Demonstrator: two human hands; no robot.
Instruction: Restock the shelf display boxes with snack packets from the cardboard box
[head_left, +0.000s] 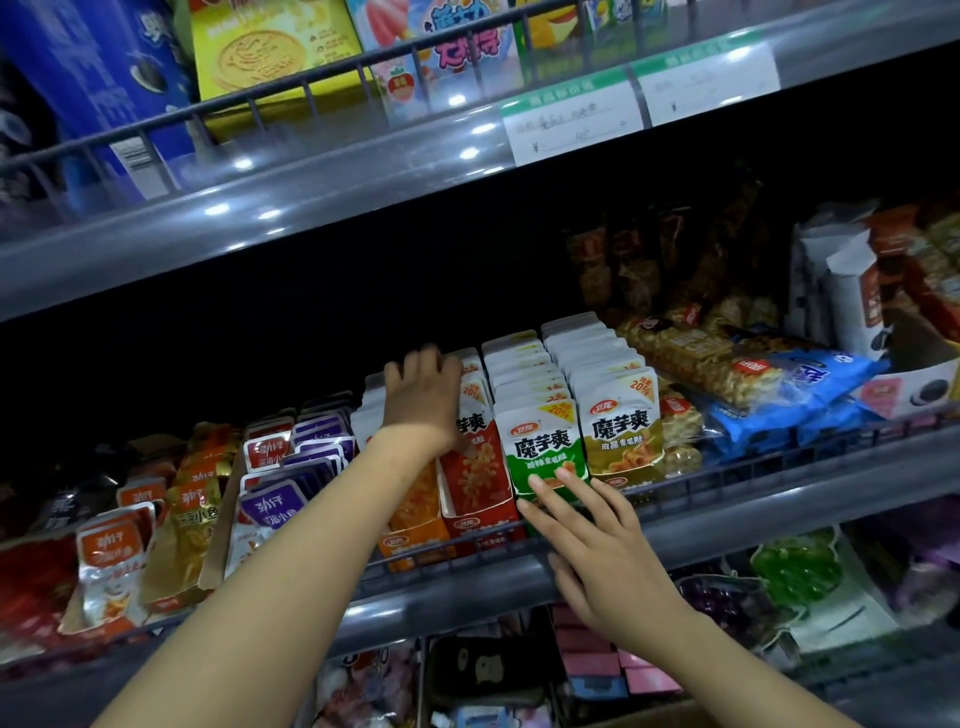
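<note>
From the head camera, the left hand reached deep over the rows of snack packets on the middle shelf. Its fingers curled down over the tops of the packets in the red display box, and part of the neighbouring orange display box lay under the wrist. Whether that grip was clamped on a packet or only pressing the row back could not be told, because the fingertips were hidden behind the packets. The right hand lay flat with its fingers apart and straight. The fingertips touched the lower front of the green packet at the head of its row, and it held nothing.

The green row and the olive packet row beside it looked full to the front, and so did the red one. The step in hand therefore seemed to be squaring and facing the rows rather than loading more. To do that well, the left hand would have needed to push the red row upright and back evenly. The right hand would have needed to steady the green front packet so that it did not tip over the wire rail.

Only a brown edge at the bottom of the view, probably the cardboard box, was in sight. Its contents were not visible.
</note>
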